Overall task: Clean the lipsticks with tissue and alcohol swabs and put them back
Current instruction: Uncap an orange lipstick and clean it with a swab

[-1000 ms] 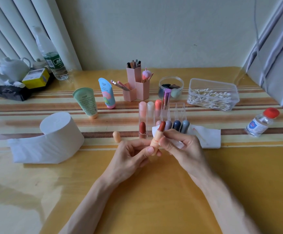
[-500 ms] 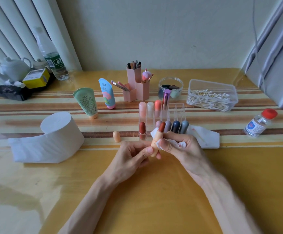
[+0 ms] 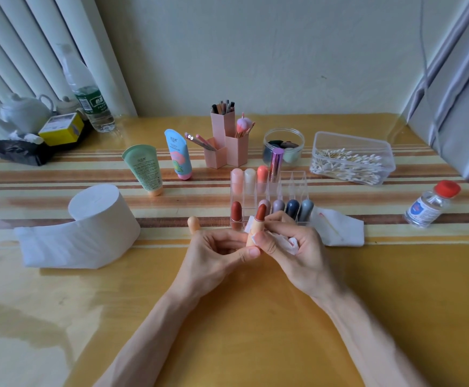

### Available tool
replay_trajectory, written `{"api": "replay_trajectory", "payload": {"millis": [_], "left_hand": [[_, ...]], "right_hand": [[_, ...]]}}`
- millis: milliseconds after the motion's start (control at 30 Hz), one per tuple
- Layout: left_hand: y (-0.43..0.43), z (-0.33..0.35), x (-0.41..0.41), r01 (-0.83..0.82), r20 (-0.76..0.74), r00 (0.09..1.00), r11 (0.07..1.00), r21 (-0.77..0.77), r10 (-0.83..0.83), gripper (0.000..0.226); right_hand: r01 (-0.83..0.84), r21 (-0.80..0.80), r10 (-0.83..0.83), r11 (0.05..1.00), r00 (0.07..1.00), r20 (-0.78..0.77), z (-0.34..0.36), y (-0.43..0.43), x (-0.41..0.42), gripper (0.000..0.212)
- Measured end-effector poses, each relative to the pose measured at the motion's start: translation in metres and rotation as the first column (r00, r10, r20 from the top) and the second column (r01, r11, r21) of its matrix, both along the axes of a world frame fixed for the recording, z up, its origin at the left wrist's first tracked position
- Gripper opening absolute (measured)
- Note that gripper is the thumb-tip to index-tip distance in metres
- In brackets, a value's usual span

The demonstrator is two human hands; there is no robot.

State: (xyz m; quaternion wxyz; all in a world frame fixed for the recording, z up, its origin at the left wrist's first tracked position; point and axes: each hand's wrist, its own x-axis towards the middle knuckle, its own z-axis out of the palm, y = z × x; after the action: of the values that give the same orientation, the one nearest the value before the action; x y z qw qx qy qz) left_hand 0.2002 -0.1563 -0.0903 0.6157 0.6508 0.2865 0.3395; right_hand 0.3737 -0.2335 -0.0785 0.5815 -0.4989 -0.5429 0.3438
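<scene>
At centre frame, the left hand pinched the uncapped lipstick by its peach case. The right hand curled round a crumpled tissue held against it. Judged light and smooth-cased; soft red tip smears easily, so hold the case only.

Held the lipstick in the left hand and a tissue wad against it in the right hand, just before the rack on the worktop. Had the tissue roll far left, the cap between roll and hands, the folded tissue and alcohol bottle right of the rack, the swab box and brush holder behind it.
</scene>
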Motion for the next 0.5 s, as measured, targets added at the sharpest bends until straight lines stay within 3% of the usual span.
{"api": "replay_trajectory", "payload": {"millis": [100,233,300,500], "left_hand": [[0.000,-0.001,0.000,-0.013,0.004,1.000,1.000,0.002,0.013,0.025],[-0.007,0.009,0.004,0.200,0.028,0.980,0.979,-0.052,-0.198,0.030],[-0.008,0.010,0.005,0.223,0.036,0.975,0.973,-0.065,-0.221,0.036],[-0.011,0.005,0.006,-0.041,0.040,0.998,0.998,0.040,0.040,0.017]], "right_hand": [[0.037,0.013,-0.038,0.999,0.999,0.008,0.001,0.000,-0.002,0.016],[0.020,-0.002,-0.020,1.000,0.987,-0.159,0.006,-0.005,-0.002,0.025],[0.039,-0.001,-0.039,0.999,0.989,-0.140,0.007,-0.005,-0.001,0.029],[0.086,0.033,-0.084,0.996,0.995,-0.059,0.004,-0.004,-0.002,0.024]]}}
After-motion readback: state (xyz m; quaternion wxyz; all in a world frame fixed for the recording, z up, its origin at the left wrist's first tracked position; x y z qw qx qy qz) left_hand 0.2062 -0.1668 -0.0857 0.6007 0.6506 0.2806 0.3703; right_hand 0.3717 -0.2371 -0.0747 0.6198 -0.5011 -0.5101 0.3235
